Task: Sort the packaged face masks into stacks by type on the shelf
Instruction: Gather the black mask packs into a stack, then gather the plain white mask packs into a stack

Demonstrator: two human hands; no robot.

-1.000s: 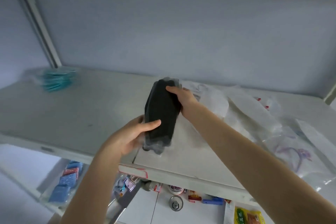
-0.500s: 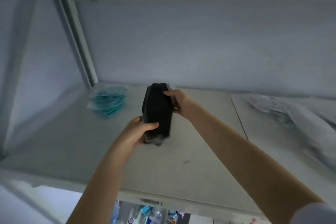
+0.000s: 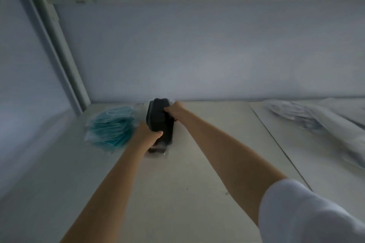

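While a stack of teal masks (image 3: 112, 126) already lies by the far left corner of the shelf (image 3: 197, 193), the sorting looks only partly done, by my reading. The bundle of black masks (image 3: 160, 119) in its clear wrap is held just right of the teal ones, close to the shelf's far edge, with its near end low over the surface. Whether it touches the shelf I cannot tell through the blur. It seems about to be set down as a second stack beside the first. Toward the right edge a loose heap of pale packaged masks (image 3: 316, 124) lies unsorted and too blurred to tell their types. That heap is most of what is left.

The left hand (image 3: 147, 134) grips the bundle's near part from the left side, thumb curled over its face, fingers hidden behind. The right hand (image 3: 174, 109) grips the far end from the right, fingers curled onto the top of the bundle. Both hands are closed round it, so the release is not yet made. A white sleeve (image 3: 306, 213) covers the right upper arm
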